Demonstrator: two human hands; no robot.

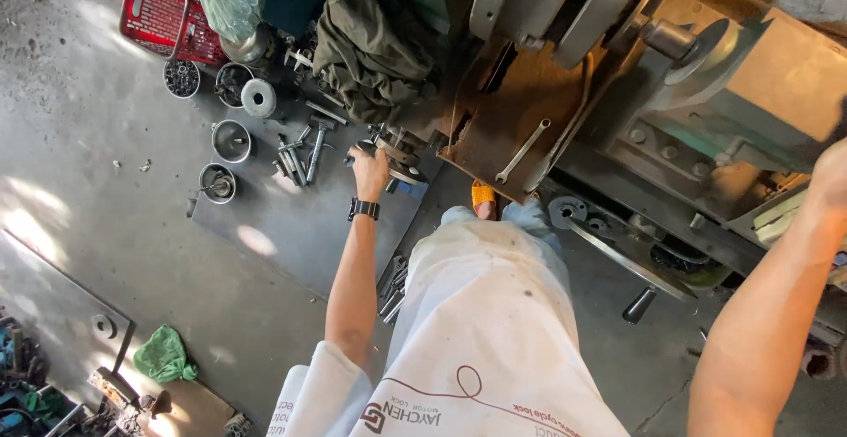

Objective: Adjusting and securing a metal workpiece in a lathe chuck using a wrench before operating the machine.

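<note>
White cloth of the person's apron (481, 331) fills the near middle of the view, hanging down toward an orange sandal (483, 194) on the concrete floor (88, 137). Left of the apron, the left hand (371, 171) stretches far out and down, a dark watch (363, 209) on its wrist. Its fingers curl together around a round metal part (401, 156) at the foot of the machine (688, 111), so the part lies right under the fingertips, just beyond the knuckles. On the right, the right hand (831, 177) is raised beside the machine at the frame's edge; only the wrist and back of it show, so I cannot tell how its fingers stand. A grey metal sheet (291, 216) lies on the floor under the left hand. Farther left on it lie loose bolts (300, 159) and several small round metal cups (231, 140). A wrench (522, 150) rests on the rusty tray (481, 133) of the machine, right of the hand. Beyond, a dark rag (375, 40) is draped over the machine's base.
</note>
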